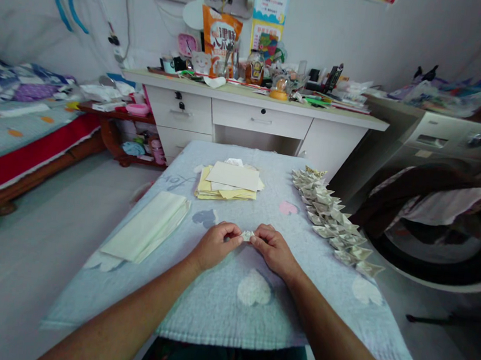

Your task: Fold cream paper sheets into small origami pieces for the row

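Here, nearest the camera, two bare forearms reach forward over a pale blue towel (218, 309) with faint heart shapes, spread across the near desk. The left hand (215, 245) and right hand (274, 249) meet at the middle of the towel, knuckles up, fingers curled inward. Between them sits a small folded paper piece (246, 235), whitish; only its middle shows. Each grip is closed on one end of it: left thumb and fingertips pinch the left end, right fingers pinch the right end. The piece lies low, at or just above the cloth; whether it touches cannot be told.

Left of the hands, near the towel's edge, a flat stack of pale green sheets (148, 226) lies at an angle. Right of the hands, a long row of finished folded paper pieces (334, 219) runs diagonally from the far right part of the towel toward the near right edge, overlapping one another. Beyond the hands, well apart, a loose pile of yellow and cream paper squares (228, 181) lies on the towel.

Farther back stands a white drawer desk (260, 119), its top crowded with bottles, packets and small items. A bed (9, 133) with a red border sits at far left; a washing machine (446, 144) with cloth draped across its open door at right.
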Available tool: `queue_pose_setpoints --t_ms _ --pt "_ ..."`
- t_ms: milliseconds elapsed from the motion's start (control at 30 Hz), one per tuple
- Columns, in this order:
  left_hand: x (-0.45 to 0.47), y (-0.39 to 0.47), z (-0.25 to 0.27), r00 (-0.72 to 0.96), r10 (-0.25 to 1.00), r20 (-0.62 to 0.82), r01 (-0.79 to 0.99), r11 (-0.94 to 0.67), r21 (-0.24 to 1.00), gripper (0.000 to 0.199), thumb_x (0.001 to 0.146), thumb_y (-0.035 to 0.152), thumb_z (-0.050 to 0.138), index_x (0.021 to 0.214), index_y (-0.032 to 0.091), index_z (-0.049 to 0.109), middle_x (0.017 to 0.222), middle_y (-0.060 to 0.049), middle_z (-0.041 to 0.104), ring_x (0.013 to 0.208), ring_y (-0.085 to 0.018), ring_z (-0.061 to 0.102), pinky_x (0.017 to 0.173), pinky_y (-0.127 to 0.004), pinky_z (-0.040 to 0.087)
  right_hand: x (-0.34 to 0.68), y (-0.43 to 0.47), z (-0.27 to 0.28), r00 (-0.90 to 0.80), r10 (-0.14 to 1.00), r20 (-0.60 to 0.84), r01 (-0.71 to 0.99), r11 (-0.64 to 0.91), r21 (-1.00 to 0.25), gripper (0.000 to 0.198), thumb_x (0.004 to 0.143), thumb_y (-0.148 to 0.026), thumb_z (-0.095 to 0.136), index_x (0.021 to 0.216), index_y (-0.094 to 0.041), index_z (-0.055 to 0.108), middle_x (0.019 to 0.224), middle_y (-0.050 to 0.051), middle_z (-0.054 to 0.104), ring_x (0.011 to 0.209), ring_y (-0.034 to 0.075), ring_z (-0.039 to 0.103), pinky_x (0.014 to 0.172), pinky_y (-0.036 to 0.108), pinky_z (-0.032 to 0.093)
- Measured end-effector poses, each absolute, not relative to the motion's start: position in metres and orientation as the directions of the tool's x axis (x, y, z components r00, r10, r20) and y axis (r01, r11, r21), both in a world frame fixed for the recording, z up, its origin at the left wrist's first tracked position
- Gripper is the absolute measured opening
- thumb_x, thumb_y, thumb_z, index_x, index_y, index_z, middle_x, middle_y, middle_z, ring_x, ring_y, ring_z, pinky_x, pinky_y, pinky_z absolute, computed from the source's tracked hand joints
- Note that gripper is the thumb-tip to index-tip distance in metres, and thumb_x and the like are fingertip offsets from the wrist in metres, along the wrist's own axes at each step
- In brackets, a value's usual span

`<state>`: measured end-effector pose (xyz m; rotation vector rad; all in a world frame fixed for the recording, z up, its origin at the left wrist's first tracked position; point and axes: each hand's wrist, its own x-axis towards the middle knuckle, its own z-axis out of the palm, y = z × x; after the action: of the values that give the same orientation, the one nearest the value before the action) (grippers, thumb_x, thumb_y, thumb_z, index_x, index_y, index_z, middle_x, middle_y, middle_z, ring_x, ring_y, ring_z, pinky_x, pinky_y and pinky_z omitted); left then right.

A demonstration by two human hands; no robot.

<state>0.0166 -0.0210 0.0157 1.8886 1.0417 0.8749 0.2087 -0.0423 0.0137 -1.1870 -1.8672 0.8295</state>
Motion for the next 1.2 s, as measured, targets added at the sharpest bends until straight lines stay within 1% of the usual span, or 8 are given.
queue_pose_setpoints --t_ms 167,367,600,700,767,900,1033,1200 --pt "0.0164 -0.0207 0.0146 0.406 0.892 0.200 0.360 -0.357 0.862 0.018 0.082 0.029 0.055 0.072 0.016 0.060 0.070 0.000 0.055 0.073 -0.015 0.052 0.069 -0.026 0.039 0.2077 -0.0434 0.0143 -0.276 0.929 0.246 0.431 0.349 -0.832 0.033 0.092 -0.041 0.051 0.068 -0.019 0.057 0.072 0.000 0.053 0.079 0.016 0.049 0.076 0.030 0.035" --pt "0.0159 -0.0220 0.0167 0.420 0.883 0.209 0.401 -0.387 0.830 0.019 0.083 0.030 0.056 0.070 0.017 0.060 0.070 0.000 0.056 0.074 -0.016 0.053 0.069 -0.027 0.039 0.2046 -0.0456 0.0151 -0.294 0.917 0.269 0.476 0.385 -0.791 0.037 0.089 -0.050 0.053 0.069 -0.019 0.054 0.071 0.000 0.053 0.076 0.016 0.047 0.072 0.029 0.034" --pt "0.0176 -0.0237 0.0190 0.453 0.861 0.230 0.406 -0.429 0.807 0.018 0.082 0.028 0.056 0.069 0.017 0.058 0.070 0.000 0.056 0.074 -0.016 0.052 0.069 -0.026 0.038 0.2060 -0.0447 0.0158 -0.332 0.888 0.319 0.435 0.444 -0.784 0.041 0.092 -0.050 0.049 0.067 -0.019 0.055 0.067 -0.001 0.051 0.072 0.014 0.048 0.074 0.030 0.034" --pt "0.0183 -0.0240 0.0185 0.459 0.855 0.242 0.414 -0.446 0.793 0.012 0.080 0.028 0.061 0.074 0.017 0.059 0.073 0.000 0.057 0.076 -0.016 0.052 0.068 -0.026 0.038 0.2060 -0.0442 0.0152 -0.341 0.879 0.335 0.433 0.463 -0.773 0.042 0.092 -0.050 0.048 0.066 -0.019 0.057 0.068 -0.001 0.053 0.072 0.014 0.049 0.075 0.030 0.034" --pt "0.0185 -0.0236 0.0178 0.468 0.851 0.240 0.415 -0.451 0.790 0.013 0.079 0.030 0.063 0.075 0.018 0.061 0.074 0.000 0.058 0.077 -0.016 0.052 0.069 -0.026 0.038 0.2055 -0.0439 0.0146 -0.350 0.873 0.339 0.441 0.473 -0.763 0.041 0.093 -0.049 0.048 0.067 -0.019 0.058 0.068 -0.001 0.054 0.071 0.014 0.050 0.075 0.031 0.033" --pt "0.0179 -0.0221 0.0161 0.478 0.853 0.210 0.420 -0.432 0.799 0.017 0.082 0.029 0.060 0.070 0.018 0.062 0.070 0.000 0.057 0.074 -0.016 0.052 0.069 -0.026 0.038 0.2048 -0.0442 0.0130 -0.368 0.868 0.333 0.470 0.483 -0.739 0.038 0.093 -0.048 0.048 0.072 -0.019 0.061 0.071 0.000 0.056 0.073 0.015 0.050 0.076 0.031 0.033" --pt "0.0172 -0.0218 0.0151 0.467 0.862 0.199 0.405 -0.408 0.818 0.016 0.081 0.028 0.060 0.070 0.017 0.063 0.070 0.000 0.056 0.073 -0.015 0.052 0.069 -0.026 0.038 0.2059 -0.0460 0.0117 -0.384 0.871 0.308 0.503 0.477 -0.721 0.037 0.093 -0.049 0.047 0.076 -0.020 0.062 0.073 0.001 0.057 0.078 0.017 0.049 0.077 0.033 0.033" --pt "0.0168 -0.0213 0.0138 0.442 0.876 0.195 0.412 -0.391 0.823 0.017 0.081 0.028 0.059 0.070 0.017 0.062 0.070 0.000 0.055 0.071 -0.015 0.051 0.067 -0.026 0.038 0.2050 -0.0491 0.0141 -0.355 0.887 0.295 0.549 0.453 -0.702 0.034 0.092 -0.048 0.048 0.081 -0.020 0.063 0.079 0.002 0.058 0.083 0.018 0.049 0.079 0.034 0.032"
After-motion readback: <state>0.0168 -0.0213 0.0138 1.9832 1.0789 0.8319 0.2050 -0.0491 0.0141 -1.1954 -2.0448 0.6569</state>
